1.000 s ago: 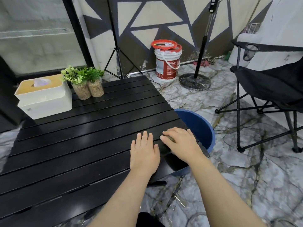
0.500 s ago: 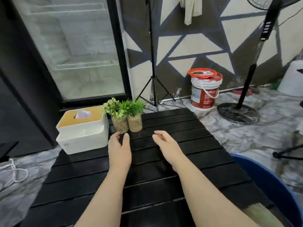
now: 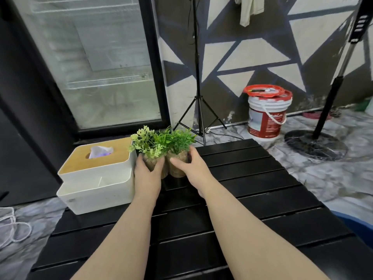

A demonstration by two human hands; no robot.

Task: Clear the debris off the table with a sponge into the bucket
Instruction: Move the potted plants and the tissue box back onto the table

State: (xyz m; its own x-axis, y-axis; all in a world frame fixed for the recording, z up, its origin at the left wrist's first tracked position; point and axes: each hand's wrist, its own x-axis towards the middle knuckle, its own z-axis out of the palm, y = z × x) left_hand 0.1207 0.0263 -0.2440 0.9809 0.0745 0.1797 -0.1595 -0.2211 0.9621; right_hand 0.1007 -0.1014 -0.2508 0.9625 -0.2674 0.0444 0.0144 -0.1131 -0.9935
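Two small potted plants stand side by side at the far end of the black slatted table (image 3: 252, 178). My left hand (image 3: 146, 174) grips the left plant pot (image 3: 154, 164), fingers and thumb curled round it. My right hand (image 3: 191, 166) wraps round the right plant pot (image 3: 178, 160). Only a sliver of the blue bucket (image 3: 357, 221) shows at the right edge, beside the table. No sponge or debris is visible.
A white tissue box with a wooden lid (image 3: 96, 174) sits at the table's far left, touching my left wrist side. Behind stand a tripod (image 3: 198, 98), a white and red paint bucket (image 3: 266, 116), a fan stand base (image 3: 314, 144) and a glass door.
Both hands left the table's right edge near the bucket, reached across the table and took hold of the two plant pots. My view swung left and up.
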